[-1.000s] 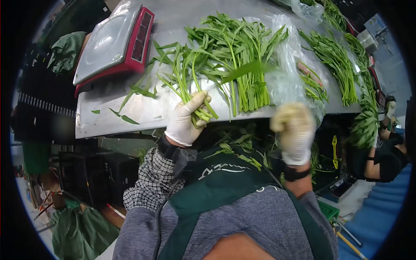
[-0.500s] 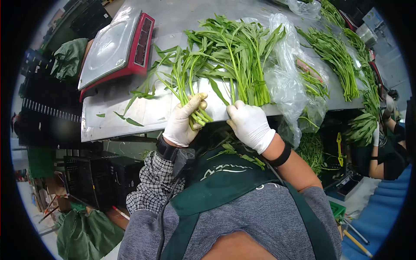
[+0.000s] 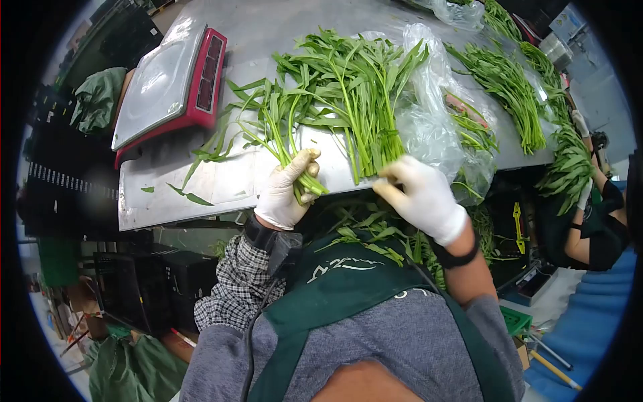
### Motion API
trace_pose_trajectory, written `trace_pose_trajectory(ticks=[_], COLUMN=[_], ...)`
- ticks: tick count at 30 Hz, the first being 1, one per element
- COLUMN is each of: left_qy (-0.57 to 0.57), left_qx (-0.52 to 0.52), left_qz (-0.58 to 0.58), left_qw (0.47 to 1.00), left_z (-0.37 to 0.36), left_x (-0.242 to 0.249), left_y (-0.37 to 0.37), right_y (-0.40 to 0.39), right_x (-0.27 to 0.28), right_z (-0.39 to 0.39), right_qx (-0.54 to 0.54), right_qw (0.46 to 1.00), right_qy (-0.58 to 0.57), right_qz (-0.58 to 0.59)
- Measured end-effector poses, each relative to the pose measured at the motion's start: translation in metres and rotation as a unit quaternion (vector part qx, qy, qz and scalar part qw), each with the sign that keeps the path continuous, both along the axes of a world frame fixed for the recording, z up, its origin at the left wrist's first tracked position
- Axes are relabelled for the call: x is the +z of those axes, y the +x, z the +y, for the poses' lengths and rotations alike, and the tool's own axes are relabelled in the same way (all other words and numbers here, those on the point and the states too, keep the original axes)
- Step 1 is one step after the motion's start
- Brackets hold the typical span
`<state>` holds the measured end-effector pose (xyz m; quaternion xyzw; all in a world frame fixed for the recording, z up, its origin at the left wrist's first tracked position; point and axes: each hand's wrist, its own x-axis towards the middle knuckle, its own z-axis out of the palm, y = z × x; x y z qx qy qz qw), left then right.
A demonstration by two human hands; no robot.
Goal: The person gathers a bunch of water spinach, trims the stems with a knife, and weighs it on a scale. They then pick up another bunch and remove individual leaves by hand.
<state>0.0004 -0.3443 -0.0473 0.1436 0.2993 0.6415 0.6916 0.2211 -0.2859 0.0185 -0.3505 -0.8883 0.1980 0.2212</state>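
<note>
My left hand (image 3: pixel 284 194), in a whitish glove, is closed around the lower stems of a small bunch of water spinach (image 3: pixel 284 137); its leaves point away from me over the table. To the right of it lies a larger pile of water spinach (image 3: pixel 365 114), cut ends toward the table's near edge. My right hand (image 3: pixel 425 197), also gloved, is just off the near right corner of that pile. Its thumb and fingers are apart with nothing visible between them, and the fingertips are slightly blurred. Loose leaves hang in front of my apron.
A red scale (image 3: pixel 161 87) stands left on the metal table (image 3: pixel 151 204). Right of the pile are a clear plastic bag (image 3: pixel 429 124) and another bundle of greens (image 3: pixel 506 94). Black crates (image 3: pixel 127 288) sit below left. A co-worker (image 3: pixel 596 221) handles greens at far right.
My right hand has let go of the stems at the pile's near edge and moved right and slightly toward me, its fingers opening. My left hand keeps its bunch.
</note>
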Motion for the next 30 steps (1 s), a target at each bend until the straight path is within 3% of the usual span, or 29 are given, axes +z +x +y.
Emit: trace_pose_trajectory(ticks=[4,7,9,15,19,21,24,27,28,30], left_qy=[-0.012,-0.040,-0.035,-0.033,-0.031,-0.023,-0.020,-0.042,-0.034,-0.033], left_qx=[0.011,0.019,0.005,0.008,0.009,0.019,0.033,0.057,0.072,0.118], left_qz=[0.031,0.064,0.067,0.059,0.045,0.053,0.044,0.032,0.036,0.043], left_qw=[0.999,0.997,0.997,0.998,0.998,0.998,0.998,0.997,0.996,0.992], left_z=[-0.003,-0.001,0.004,0.009,-0.001,-0.004,-0.002,-0.003,-0.004,-0.001], left_x=[0.006,0.010,0.010,0.009,0.007,0.007,0.005,0.005,0.008,0.008], left_y=[0.003,0.009,0.014,0.023,0.011,0.016,0.023,0.018,0.015,0.009], right_y=[-0.034,-0.035,-0.035,-0.046,-0.047,-0.054,-0.066,-0.059,-0.049,-0.023], right_x=[-0.028,-0.029,-0.016,-0.018,-0.023,-0.030,-0.032,-0.041,-0.038,-0.028], right_z=[0.021,0.025,0.016,-0.009,-0.003,0.003,0.002,-0.006,-0.008,-0.020], right_qx=[-0.107,-0.091,-0.065,0.031,0.008,-0.010,0.003,0.031,0.069,0.050], right_qw=[0.983,0.986,0.995,0.995,0.976,0.974,0.825,0.853,0.918,0.861], right_qy=[0.094,0.106,0.059,0.071,-0.140,-0.147,-0.446,-0.386,-0.251,-0.314], right_qz=[-0.118,-0.096,0.042,0.062,0.166,0.172,0.347,0.351,0.298,0.397])
